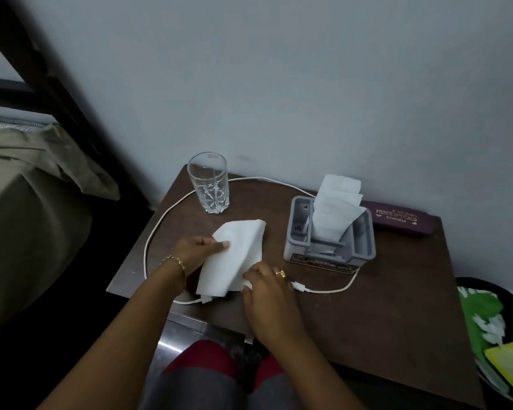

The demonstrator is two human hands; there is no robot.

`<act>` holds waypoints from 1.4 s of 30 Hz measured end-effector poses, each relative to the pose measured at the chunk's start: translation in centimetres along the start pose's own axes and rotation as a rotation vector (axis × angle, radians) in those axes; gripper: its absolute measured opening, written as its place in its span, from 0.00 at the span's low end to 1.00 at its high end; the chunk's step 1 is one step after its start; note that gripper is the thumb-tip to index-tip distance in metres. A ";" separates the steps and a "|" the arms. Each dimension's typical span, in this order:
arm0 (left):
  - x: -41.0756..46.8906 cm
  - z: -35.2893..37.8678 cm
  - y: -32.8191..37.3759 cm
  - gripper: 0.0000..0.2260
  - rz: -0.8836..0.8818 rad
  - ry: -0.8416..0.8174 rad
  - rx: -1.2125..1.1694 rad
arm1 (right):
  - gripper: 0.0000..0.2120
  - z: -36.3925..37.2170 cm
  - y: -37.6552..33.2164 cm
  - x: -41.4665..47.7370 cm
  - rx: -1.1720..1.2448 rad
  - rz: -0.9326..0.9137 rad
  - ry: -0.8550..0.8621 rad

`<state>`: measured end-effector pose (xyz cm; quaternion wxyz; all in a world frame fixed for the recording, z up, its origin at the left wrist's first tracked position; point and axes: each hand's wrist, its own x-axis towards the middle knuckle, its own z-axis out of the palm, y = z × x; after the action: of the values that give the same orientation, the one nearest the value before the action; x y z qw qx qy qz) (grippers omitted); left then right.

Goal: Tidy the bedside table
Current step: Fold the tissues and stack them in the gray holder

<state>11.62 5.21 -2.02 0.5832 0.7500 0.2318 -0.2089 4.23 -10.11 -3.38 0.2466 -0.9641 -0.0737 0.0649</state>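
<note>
Brown table looks half tidied: left hand and right hand pinch a tissue in their fingers at 6 o'clock; the cable sprawls unwound.

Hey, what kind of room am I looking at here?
Most likely a bedroom, at the bedside. A bed with rumpled bedding stands at the left, and beside it a small brown table against the wall holds a drinking glass, a tissue holder and a spectacle case.
</note>
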 end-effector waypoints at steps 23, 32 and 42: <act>-12.9 -1.8 7.0 0.32 0.112 -0.355 -0.541 | 0.29 -6.4 -1.9 -3.3 2.238 0.391 -0.232; -14.0 -0.1 4.6 0.12 0.180 -0.184 -0.240 | 0.15 -10.8 -0.2 -5.2 1.771 0.328 -0.198; -12.3 0.4 2.4 0.11 0.152 -0.121 -0.216 | 0.12 -11.3 1.2 -5.2 1.514 0.351 -0.154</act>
<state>3.09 3.05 6.91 0.6876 0.6843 0.1597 -0.1830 1.06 -17.32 6.32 0.8177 -0.5237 0.1271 0.2024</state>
